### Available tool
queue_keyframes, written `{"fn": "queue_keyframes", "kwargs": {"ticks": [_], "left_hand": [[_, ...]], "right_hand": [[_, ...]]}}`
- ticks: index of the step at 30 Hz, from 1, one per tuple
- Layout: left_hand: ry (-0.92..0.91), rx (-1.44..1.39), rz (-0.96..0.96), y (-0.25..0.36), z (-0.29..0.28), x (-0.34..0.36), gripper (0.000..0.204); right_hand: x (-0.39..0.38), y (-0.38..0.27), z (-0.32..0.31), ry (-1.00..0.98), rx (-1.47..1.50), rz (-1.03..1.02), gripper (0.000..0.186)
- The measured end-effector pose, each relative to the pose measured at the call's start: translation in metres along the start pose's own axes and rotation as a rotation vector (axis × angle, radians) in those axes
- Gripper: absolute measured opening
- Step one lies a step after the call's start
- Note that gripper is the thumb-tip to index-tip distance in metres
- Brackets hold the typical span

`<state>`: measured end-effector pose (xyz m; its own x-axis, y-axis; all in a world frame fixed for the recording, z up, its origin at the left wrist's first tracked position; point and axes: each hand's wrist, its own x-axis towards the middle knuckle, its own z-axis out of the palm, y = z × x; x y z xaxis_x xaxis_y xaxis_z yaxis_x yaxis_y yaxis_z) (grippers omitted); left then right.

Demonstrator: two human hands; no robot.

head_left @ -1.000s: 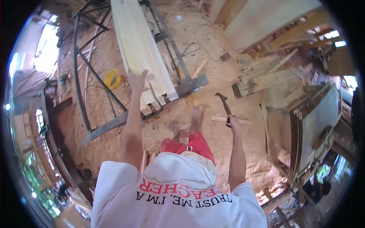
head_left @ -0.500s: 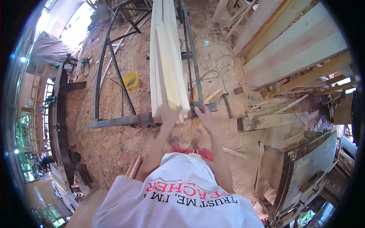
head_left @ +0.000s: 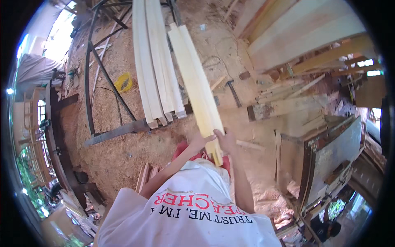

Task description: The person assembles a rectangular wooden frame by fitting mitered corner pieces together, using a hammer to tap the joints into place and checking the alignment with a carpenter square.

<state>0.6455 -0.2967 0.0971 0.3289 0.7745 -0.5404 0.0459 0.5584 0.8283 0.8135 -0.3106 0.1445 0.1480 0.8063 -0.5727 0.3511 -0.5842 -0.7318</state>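
Note:
A long pale wooden plank (head_left: 195,84) runs from my waist out over the sawdust floor. My left hand (head_left: 200,142) grips its near end from the left side. My right hand (head_left: 226,141) grips the same end from the right. The plank's far end lies angled to the right of a stack of similar pale planks (head_left: 154,70), which rests on a dark metal frame (head_left: 115,131).
A hammer (head_left: 233,92) lies on the sawdust to the right of the plank. More lumber (head_left: 296,37) is stacked at the upper right. A worn wooden box-like machine (head_left: 325,152) stands at the right. A yellow object (head_left: 123,82) sits left of the stack.
One plank has come off the stack and been pulled toward me, angled right. Both hands, earlier at the stack's end, now hold that plank near my waist.

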Motion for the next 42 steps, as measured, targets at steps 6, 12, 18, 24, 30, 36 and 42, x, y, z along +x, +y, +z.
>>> {"fn": "queue_keyframes", "kwargs": {"ticks": [6, 12, 18, 24, 30, 36, 42], "left_hand": [[-0.386, 0.398, -0.143, 0.006, 0.006, 0.027, 0.054], [0.821, 0.654, 0.468, 0.089, -0.133, 0.041, 0.059], [1.087, 0.624, 0.129, 0.047, -0.255, 0.076, 0.069], [1.172, 0.878, -0.133, 0.047, -0.219, 0.086, 0.077], [1.17, 0.858, -0.035, 0.04, -0.227, 0.086, 0.074], [1.107, 0.755, -0.034, 0.049, -0.22, 0.081, 0.079], [1.216, 0.861, -0.003, 0.047, -0.221, 0.078, 0.076]], "right_hand": [[-0.026, 0.053, -0.054, 0.096, -0.041, 0.056, 0.046], [-0.015, 0.157, -0.047, 0.116, 0.405, 0.533, 0.056], [0.091, 0.264, 0.048, 0.254, 1.469, 0.629, 0.041], [0.158, 0.293, 0.091, 0.373, 1.987, 0.404, 0.027], [0.168, 0.295, 0.151, 0.08, 2.03, -0.088, 0.033], [0.211, 0.202, 0.171, 0.281, 1.709, 0.425, 0.043], [0.226, 0.185, 0.194, 0.311, 1.611, 0.583, 0.037]]}}
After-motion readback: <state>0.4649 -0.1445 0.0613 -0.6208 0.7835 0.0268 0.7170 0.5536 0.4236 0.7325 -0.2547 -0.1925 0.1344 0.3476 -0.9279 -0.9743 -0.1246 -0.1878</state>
